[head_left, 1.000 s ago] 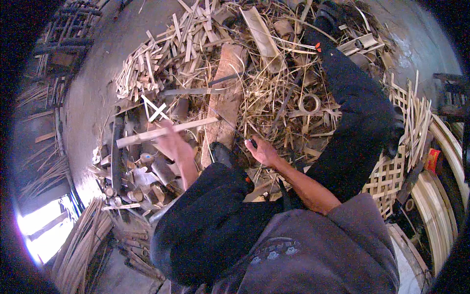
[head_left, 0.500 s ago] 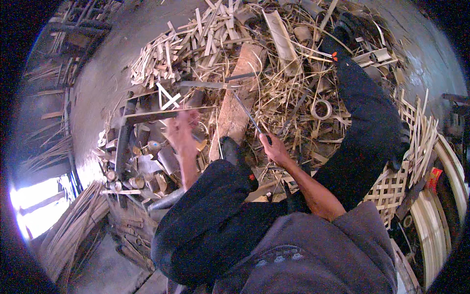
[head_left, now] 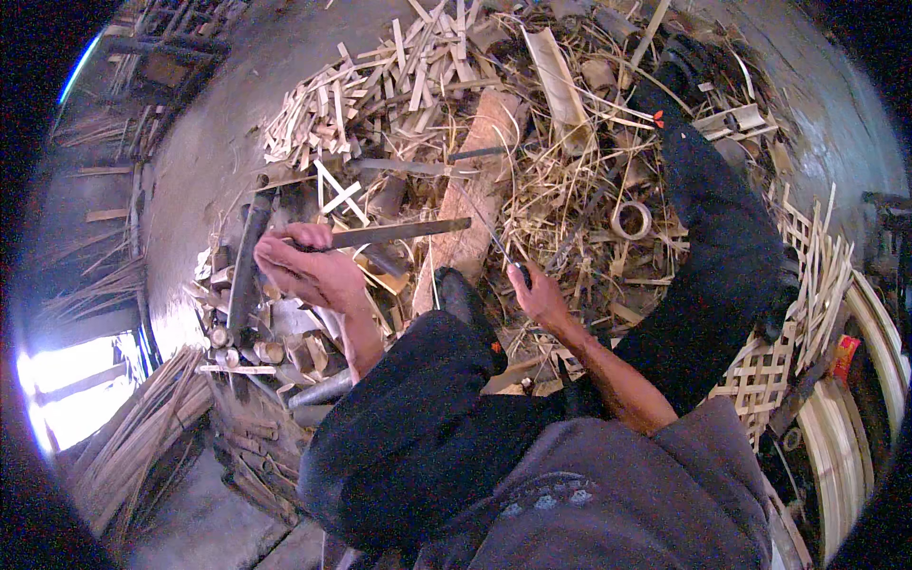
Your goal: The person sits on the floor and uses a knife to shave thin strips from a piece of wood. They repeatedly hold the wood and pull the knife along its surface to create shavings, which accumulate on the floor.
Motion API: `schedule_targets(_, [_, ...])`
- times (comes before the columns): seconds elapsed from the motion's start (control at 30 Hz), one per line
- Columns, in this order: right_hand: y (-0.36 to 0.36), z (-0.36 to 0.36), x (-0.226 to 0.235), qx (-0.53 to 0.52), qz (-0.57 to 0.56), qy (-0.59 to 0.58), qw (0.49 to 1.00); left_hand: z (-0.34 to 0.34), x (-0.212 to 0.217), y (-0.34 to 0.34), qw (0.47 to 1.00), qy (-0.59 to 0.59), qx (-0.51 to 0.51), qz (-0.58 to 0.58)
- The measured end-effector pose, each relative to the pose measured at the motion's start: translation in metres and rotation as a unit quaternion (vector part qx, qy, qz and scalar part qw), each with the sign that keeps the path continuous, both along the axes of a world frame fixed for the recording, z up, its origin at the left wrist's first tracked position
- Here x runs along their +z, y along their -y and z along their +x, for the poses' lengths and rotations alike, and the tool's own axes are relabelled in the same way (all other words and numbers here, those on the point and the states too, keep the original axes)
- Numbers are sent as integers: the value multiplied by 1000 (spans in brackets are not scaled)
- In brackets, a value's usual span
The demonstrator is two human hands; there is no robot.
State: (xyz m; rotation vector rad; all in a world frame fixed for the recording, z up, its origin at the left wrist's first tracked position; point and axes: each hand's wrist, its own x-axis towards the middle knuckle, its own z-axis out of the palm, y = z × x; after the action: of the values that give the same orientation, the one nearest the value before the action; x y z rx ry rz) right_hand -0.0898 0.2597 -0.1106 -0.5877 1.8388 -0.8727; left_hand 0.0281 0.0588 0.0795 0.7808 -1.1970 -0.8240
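While left hand (head_left: 309, 266) grips a flat bamboo slat (head_left: 399, 232), right hand (head_left: 541, 296) holds a thin knife (head_left: 489, 233).

left hand (head_left: 304, 266): closed around one end of a long flat bamboo stick (head_left: 399, 231)
right hand (head_left: 540, 296): grips a thin knife (head_left: 489, 228)
wood block (head_left: 472, 199): under the knife
floor (head_left: 218, 142): covered in bamboo scraps (head_left: 399, 85)

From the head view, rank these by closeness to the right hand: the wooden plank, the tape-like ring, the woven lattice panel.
From the right hand:
1. Wooden plank, just to its left and ahead.
2. Tape-like ring, ahead to its right among the strips.
3. Woven lattice panel, far right, beyond the dark trouser leg.
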Motion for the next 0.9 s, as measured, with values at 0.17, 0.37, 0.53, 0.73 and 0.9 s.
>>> schedule_targets(0.17, [21,14,42,54,-129,-29,990,-21,-35,-18,998,-10,44,42])
schedule_targets(0.37, [29,19,15,49,-108,-68,991,-28,-31,-30,995,3,72,62])
schedule_targets(0.53, [27,18,51,91,-116,-32,989,-16,-37,-21,993,21,108,53])
schedule_targets(0.73, [1,-12,-55,15,-19,-172,985,-29,-31,-34,993,7,91,77])
schedule_targets(0.9, [-14,-6,-63,8,-48,-114,992,-21,-34,-27,997,-25,57,56])
